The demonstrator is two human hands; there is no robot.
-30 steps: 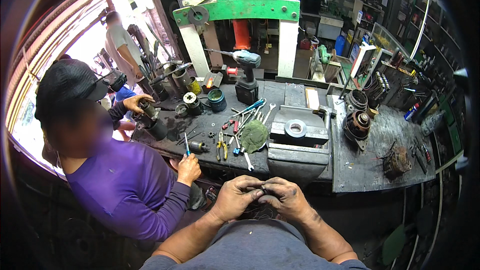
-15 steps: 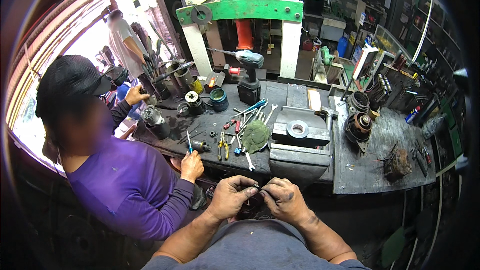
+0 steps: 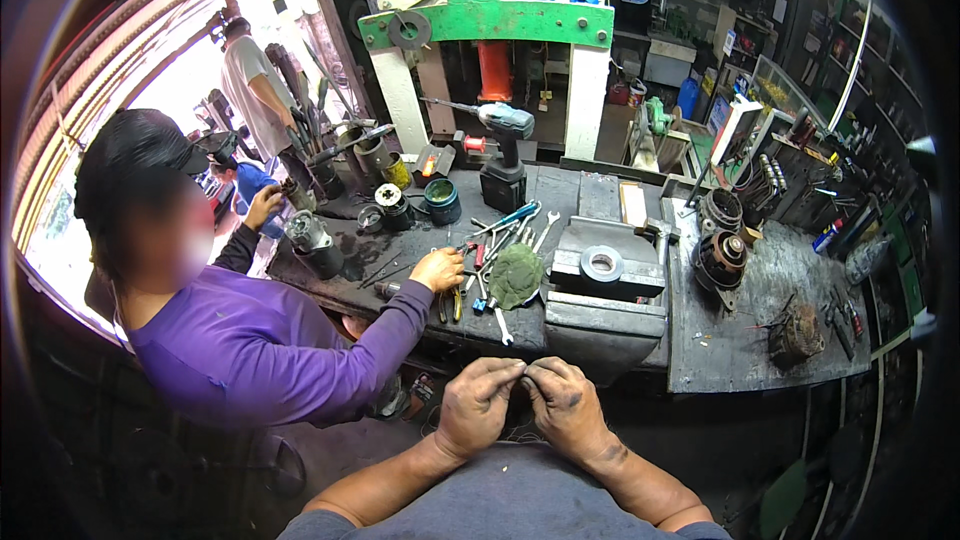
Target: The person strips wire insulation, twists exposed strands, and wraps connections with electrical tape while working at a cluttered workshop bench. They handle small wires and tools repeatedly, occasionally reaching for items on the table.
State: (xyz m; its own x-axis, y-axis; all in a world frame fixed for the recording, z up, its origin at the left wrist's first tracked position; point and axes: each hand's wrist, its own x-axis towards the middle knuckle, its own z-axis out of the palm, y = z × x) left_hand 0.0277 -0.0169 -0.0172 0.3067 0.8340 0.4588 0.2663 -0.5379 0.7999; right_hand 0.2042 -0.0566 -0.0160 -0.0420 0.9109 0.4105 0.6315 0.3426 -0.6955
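Note:
In front of my chest, short of the workbench, both hands meet fingertip to fingertip. The thumb and fingers of my left hand (image 3: 478, 406) are pinched together. My right hand (image 3: 567, 404) pinches the same way, its fingertips touching the left ones. Whatever lies between them is too small or hidden to name. Just beyond my hands stands a bench vise (image 3: 607, 310) with a roll of grey tape (image 3: 601, 263) on top. An open-end wrench (image 3: 503, 324) lies at the bench edge, close to a green cloth pad (image 3: 516, 276).
A co-worker in a purple shirt (image 3: 270, 335) is at my left, one hand (image 3: 437, 269) over the tools. A cordless impact wrench (image 3: 505, 155) stands at the back of the bench, before a green press frame (image 3: 490, 25). Motor parts (image 3: 720, 260) sit on the right bench.
A small black piece that showed between my fingertips no longer shows. My hands remain nearly in place. The co-worker's near hand has moved right to the hand tools, and the blue-handled tool it held is gone from it.

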